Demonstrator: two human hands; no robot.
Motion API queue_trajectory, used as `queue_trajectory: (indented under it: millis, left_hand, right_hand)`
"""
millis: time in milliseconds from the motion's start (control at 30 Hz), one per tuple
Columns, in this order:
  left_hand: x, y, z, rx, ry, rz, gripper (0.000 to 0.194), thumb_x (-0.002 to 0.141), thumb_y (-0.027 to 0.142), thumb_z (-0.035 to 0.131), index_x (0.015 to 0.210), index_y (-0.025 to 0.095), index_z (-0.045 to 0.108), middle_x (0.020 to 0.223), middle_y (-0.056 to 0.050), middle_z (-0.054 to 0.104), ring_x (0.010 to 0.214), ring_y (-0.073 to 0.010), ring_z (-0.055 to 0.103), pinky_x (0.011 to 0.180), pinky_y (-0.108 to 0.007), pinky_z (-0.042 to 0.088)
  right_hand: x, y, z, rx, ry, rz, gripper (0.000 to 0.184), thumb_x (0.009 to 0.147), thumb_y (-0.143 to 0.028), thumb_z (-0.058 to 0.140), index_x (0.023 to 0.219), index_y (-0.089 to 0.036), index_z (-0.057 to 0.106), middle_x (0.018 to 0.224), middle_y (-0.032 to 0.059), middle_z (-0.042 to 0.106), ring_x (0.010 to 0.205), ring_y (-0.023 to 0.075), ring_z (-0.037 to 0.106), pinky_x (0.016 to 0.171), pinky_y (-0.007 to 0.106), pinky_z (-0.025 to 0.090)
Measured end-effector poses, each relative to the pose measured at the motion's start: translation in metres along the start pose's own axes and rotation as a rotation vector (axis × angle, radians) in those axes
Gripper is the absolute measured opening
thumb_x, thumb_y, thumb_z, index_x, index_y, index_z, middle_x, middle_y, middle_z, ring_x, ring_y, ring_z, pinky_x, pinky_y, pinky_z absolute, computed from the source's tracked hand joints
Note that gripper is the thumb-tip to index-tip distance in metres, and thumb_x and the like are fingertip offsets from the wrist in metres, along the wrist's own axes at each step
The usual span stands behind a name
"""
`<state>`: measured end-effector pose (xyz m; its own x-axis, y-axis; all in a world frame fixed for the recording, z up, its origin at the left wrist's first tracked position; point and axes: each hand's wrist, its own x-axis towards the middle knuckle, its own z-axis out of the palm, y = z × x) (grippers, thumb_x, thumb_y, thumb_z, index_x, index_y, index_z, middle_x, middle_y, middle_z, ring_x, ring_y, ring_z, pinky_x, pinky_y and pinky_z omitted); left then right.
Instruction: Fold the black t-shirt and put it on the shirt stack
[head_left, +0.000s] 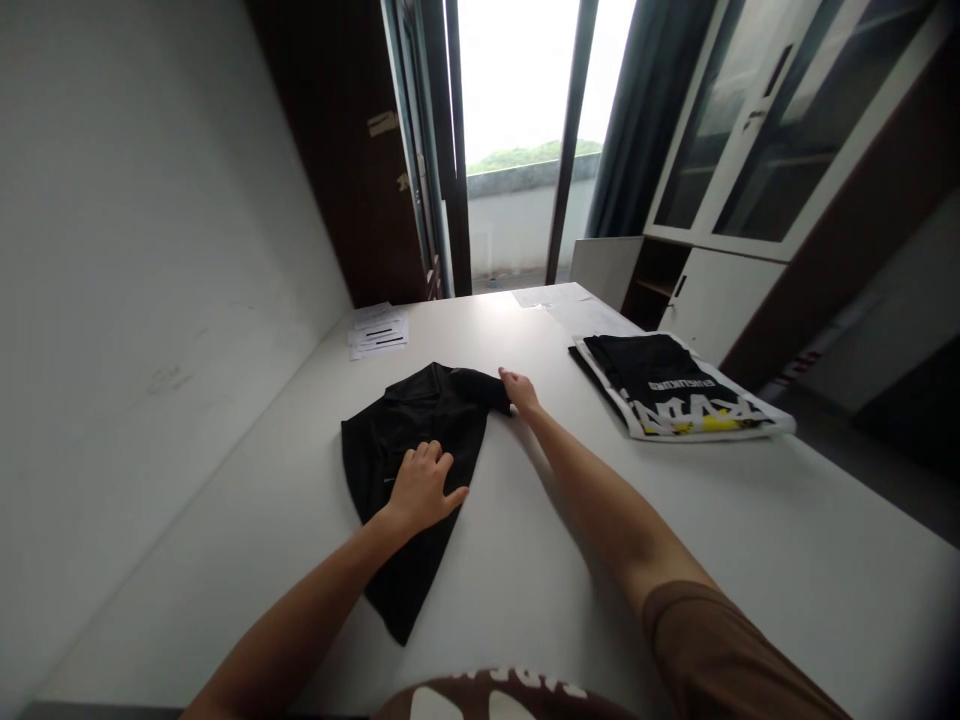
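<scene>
A black garment, which looks like a T-shirt, lies partly folded on the white table, its lower end tapering to a point near me. My left hand rests on the cloth, fingers slightly bent and the thumb spread out toward its right edge. At the far right, my right hand pinches the end of a sleeve that stretches out from the body of the shirt. Part of the cloth is hidden under my left hand and wrist.
A stack of folded shirts, black and white with printed letters, sits on the right of the table. Papers lie by the wall at the far left. Another sheet is at the far edge. A white cabinet stands beyond the right side.
</scene>
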<state>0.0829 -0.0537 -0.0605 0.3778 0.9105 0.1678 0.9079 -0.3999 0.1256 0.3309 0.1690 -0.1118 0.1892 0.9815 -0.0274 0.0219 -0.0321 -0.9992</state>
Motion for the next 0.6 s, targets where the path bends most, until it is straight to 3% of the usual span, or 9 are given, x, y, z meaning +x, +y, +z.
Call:
queue_trajectory:
  millis: [100,167,233,300,400,533,600]
  left_hand:
    - [-0.006,0.010,-0.003,0.012,-0.070,0.025,0.041,0.087,0.055,0.072,0.108,0.020,0.069,0.112,-0.017,0.066,0.108,-0.0370,0.060,0.093,-0.048,0.044]
    - [-0.010,0.015,0.000,0.012,-0.145,0.037,0.031,0.091,0.047,0.067,0.105,0.020,0.068,0.106,-0.016,0.067,0.101,-0.0346,0.063,0.087,-0.045,0.046]
    - [-0.012,0.016,0.004,-0.004,-0.186,0.026,0.014,0.095,0.031,0.058,0.100,0.021,0.067,0.101,-0.014,0.068,0.096,-0.0314,0.066,0.083,-0.041,0.046]
    - [-0.012,0.015,0.005,-0.080,-0.190,0.008,0.012,0.093,0.020,0.054,0.092,0.022,0.065,0.096,-0.010,0.068,0.093,-0.0279,0.067,0.081,-0.038,0.045]
    - [-0.008,0.010,0.000,-0.408,-0.135,-0.032,0.011,0.092,0.024,0.058,0.081,0.023,0.060,0.079,-0.003,0.063,0.078,-0.0212,0.063,0.075,-0.032,0.044]
    - [0.000,0.011,-0.008,-1.253,-0.037,-0.148,0.033,0.093,0.051,0.065,0.085,0.021,0.057,0.072,0.003,0.057,0.066,-0.0135,0.055,0.066,-0.025,0.045]
    - [0.003,0.016,-0.006,-1.604,-0.013,-0.222,0.044,0.087,0.062,0.071,0.090,0.020,0.057,0.076,0.002,0.060,0.065,-0.0121,0.057,0.065,-0.024,0.047]
  right_hand:
    - [-0.004,0.002,0.006,-0.401,0.006,-0.169,0.037,0.076,-0.056,0.075,0.067,-0.023,0.060,0.066,0.0045,0.060,0.079,0.0246,0.063,0.070,0.032,0.048]
    - [-0.005,0.004,0.006,-0.666,-0.017,-0.245,0.034,0.069,-0.052,0.083,0.068,-0.024,0.064,0.071,0.0077,0.065,0.083,0.0268,0.065,0.072,0.034,0.049]
    - [-0.004,0.007,0.004,-0.794,-0.061,-0.246,0.030,0.064,-0.045,0.086,0.066,-0.024,0.065,0.070,0.0083,0.066,0.082,0.0266,0.066,0.070,0.034,0.049]
    - [-0.003,0.010,0.003,-0.802,-0.108,-0.229,0.023,0.061,-0.035,0.085,0.063,-0.024,0.065,0.066,0.0067,0.064,0.078,0.0253,0.066,0.067,0.033,0.050]
    - [0.003,0.014,0.001,-0.555,-0.106,-0.159,0.013,0.065,-0.031,0.078,0.067,-0.023,0.067,0.063,0.0043,0.062,0.070,0.0227,0.064,0.061,0.031,0.052]
    - [0.013,0.016,-0.003,0.044,0.093,0.009,0.016,0.077,-0.036,0.066,0.085,-0.023,0.065,0.072,0.0017,0.064,0.063,0.0188,0.063,0.056,0.032,0.057]
    - [0.017,0.016,-0.005,0.322,0.109,0.032,0.019,0.081,-0.039,0.064,0.092,-0.024,0.061,0.075,0.0002,0.065,0.064,0.0180,0.064,0.057,0.033,0.060]
